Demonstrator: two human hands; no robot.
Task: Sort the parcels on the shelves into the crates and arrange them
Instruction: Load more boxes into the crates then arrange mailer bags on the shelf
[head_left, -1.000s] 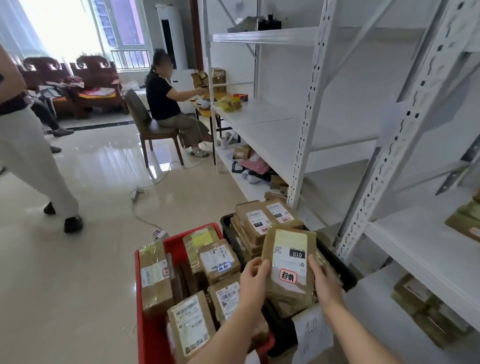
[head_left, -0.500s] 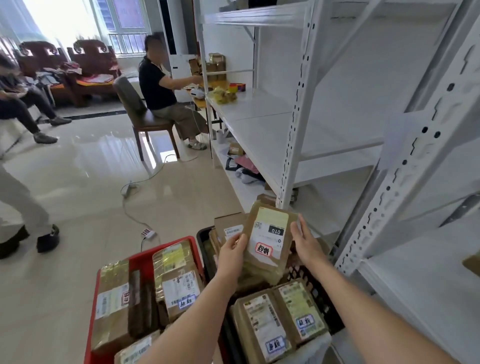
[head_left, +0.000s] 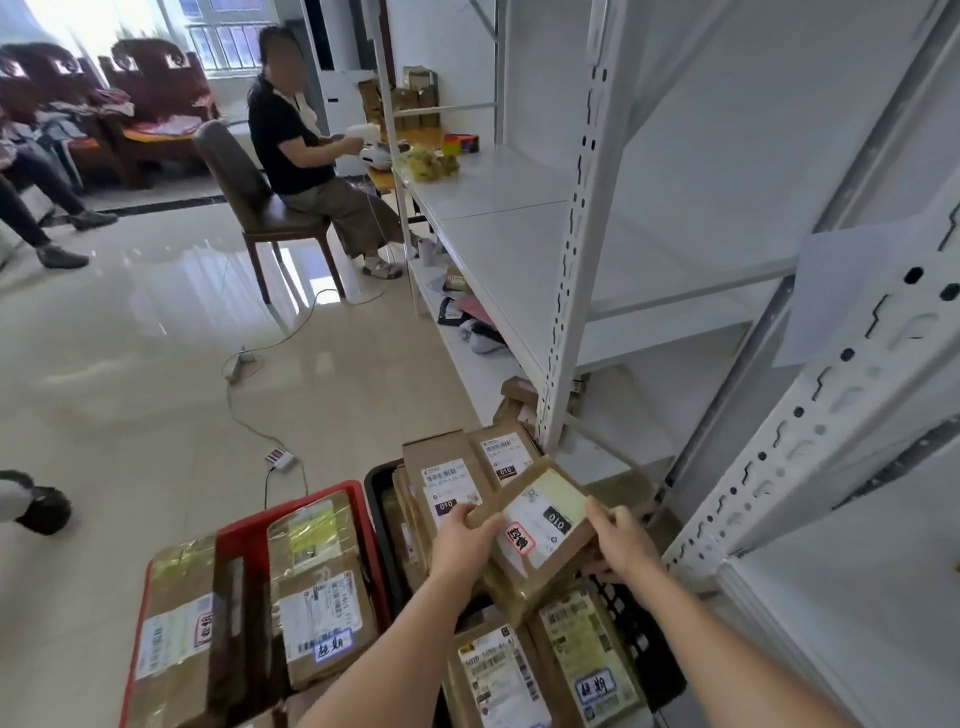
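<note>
I hold a brown cardboard parcel with a white label, a black "010" tag and a red-edged sticker, tilted flat over the black crate. My left hand grips its left edge and my right hand grips its right edge. The black crate holds several labelled parcels, some standing at the back and two lying at the front. To its left the red crate is packed with several taped brown parcels.
White metal shelving runs along the right, its post close behind the black crate, with loose parcels on its bottom level. A cable and power strip lie on the tiled floor. A person sits on a chair further back; a shoe is at left.
The parcel went from upright in front of me to tilted flat and lower over the black crate. My view shifted forward and down; the person at left walked mostly out of view.
</note>
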